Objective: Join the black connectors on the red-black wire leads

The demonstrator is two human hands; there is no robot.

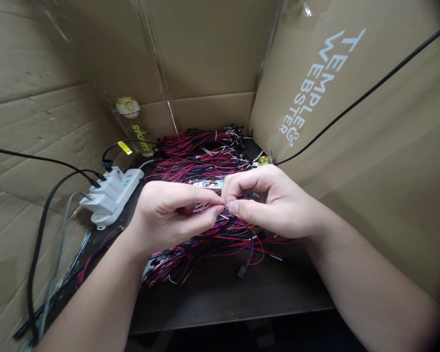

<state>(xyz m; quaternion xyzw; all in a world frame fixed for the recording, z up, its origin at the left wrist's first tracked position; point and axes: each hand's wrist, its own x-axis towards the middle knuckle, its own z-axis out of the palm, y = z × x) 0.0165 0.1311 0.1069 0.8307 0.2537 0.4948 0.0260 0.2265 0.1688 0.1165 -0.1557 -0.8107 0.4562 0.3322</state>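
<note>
My left hand (pixel 176 210) and my right hand (pixel 271 200) meet over a heap of thin wires, fingertips almost touching. Both are closed in a pinch on a thin wire (pixel 226 206), of which only a small reddish and white bit shows between them. The rest of it is hidden by my fingers. Below and behind lie bundles of red, blue and black wires (pixel 201 168), some with white tips. A small grey connector (pixel 241 272) on purple wire hangs over the front of the heap, below my right hand.
A white power strip (pixel 113 195) with plugs and cables stands at the left. Behind it is a clear bottle (pixel 141 134) with a pale cap. Cardboard walls (pixel 212 54) enclose the dark table (pixel 220 303). A black cable (pixel 355 100) crosses the right side.
</note>
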